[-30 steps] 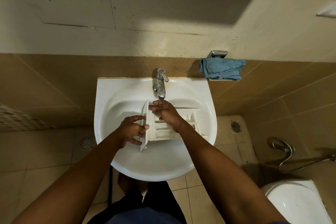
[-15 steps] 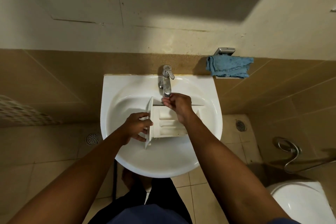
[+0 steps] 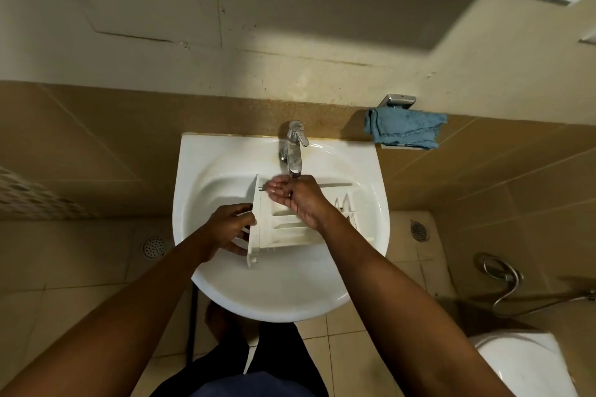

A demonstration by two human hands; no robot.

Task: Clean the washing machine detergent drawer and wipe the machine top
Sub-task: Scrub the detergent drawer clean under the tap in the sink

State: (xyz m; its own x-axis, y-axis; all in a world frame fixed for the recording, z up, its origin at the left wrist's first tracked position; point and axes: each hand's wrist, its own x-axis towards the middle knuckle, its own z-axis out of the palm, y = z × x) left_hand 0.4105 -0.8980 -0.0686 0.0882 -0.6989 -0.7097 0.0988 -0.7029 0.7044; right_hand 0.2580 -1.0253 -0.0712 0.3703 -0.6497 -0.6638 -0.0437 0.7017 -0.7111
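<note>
Nearest the person, the white wash basin (image 3: 280, 306) holds the detergent drawer (image 3: 283, 234), which lies inside the bowl with its long axis running left to right. Its front panel (image 3: 253, 235) stands at the left end and its open compartments face up.

The left hand (image 3: 230, 229) is at that left end. Its thumb lies on the panel's upper part and its fingers (image 3: 240, 250) are curled round the lower edge, clamping the drawer steady.

Farther in, the right hand (image 3: 296, 200) hovers over the drawer's far left corner, directly beneath the tap spout (image 3: 294, 167). The palm is turned up and cupped, the fingers loosely together and holding nothing. Whether water is running cannot be told.

So the drawer lies just below and toward the person from the right fingers, and this is the hand better placed to rub the compartments while the left tilts the panel. My guess is that the rinse is under way.

Beyond the basin, a blue cloth (image 3: 404, 130) hangs on a wall holder to the right, well apart from both hands. It is probably meant for the machine top, which is not in view.
</note>
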